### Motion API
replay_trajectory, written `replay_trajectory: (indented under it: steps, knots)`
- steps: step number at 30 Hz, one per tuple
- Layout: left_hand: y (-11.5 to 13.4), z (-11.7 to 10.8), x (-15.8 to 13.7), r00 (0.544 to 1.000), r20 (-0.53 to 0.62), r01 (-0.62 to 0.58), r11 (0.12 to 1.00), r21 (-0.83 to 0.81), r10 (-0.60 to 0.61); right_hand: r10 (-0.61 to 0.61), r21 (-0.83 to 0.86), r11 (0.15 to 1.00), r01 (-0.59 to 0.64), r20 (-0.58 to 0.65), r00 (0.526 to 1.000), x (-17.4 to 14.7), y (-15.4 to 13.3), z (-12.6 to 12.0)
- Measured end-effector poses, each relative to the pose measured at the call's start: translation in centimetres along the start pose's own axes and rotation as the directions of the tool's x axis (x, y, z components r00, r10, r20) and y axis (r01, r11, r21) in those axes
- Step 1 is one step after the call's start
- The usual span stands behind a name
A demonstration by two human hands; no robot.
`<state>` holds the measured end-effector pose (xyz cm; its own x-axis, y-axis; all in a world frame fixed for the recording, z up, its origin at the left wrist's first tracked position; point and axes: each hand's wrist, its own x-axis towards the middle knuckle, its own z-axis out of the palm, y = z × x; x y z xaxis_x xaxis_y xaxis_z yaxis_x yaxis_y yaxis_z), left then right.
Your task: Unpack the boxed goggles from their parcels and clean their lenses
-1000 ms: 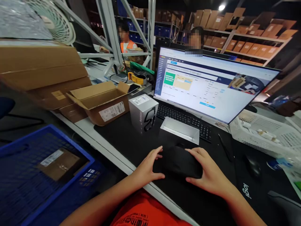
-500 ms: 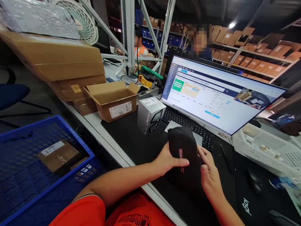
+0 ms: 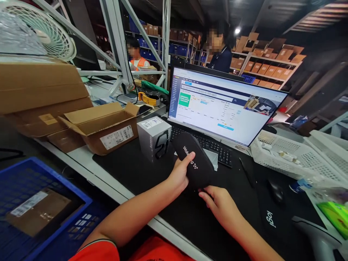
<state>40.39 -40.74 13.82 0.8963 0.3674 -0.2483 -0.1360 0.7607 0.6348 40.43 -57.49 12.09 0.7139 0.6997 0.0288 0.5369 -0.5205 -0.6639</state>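
Observation:
My left hand (image 3: 179, 174) grips a black zip-up carrying case (image 3: 196, 167) with white lettering and a group of dots, its thumb across the front. The case is held tilted above the black desk mat. At the case's lower end, the thumb and fingers of my right hand (image 3: 219, 203) pinch its edge; whether a zip pull is between them I cannot make out. A pale grey box piece (image 3: 214, 158) lies behind the case, partly hidden by it. To the left stands a silver-grey product box (image 3: 146, 142) with a black picture on its side.
An open cardboard box (image 3: 92, 136) stands left of the product box. Behind are a keyboard (image 3: 225, 156) and monitor (image 3: 212, 108). To the right are a pen (image 3: 246, 171), mouse (image 3: 275, 191), scanner (image 3: 318, 232) and white basket (image 3: 282, 161). A blue crate (image 3: 67, 183) holds a carton.
The case has turned, its top leaning further left. My right hand has moved from the case's right side down to its lower end. The view has shifted rightward.

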Motion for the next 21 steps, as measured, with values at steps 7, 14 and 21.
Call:
replay_trajectory:
  steps: [7,14,21]
  knots:
    - [1.4,-1.7,-1.0,0.988,0.15,-0.074,0.979,0.188,0.046,-0.047,-0.044,0.997,0.055,0.164,0.985,-2.3,-0.6,-6.1]
    - [1.4,-1.4,-2.1,0.789,0.585,-0.199,0.824,0.53,-0.186,0.197,0.658,0.726,-0.199,0.078,0.977,-2.6,1.5,-10.2]
    - [2.3,2.3,-1.3,0.371,0.422,-0.63,0.109,0.769,-0.827,0.242,0.67,0.723,-0.169,-0.017,0.97,-1.8,0.9,-7.8]
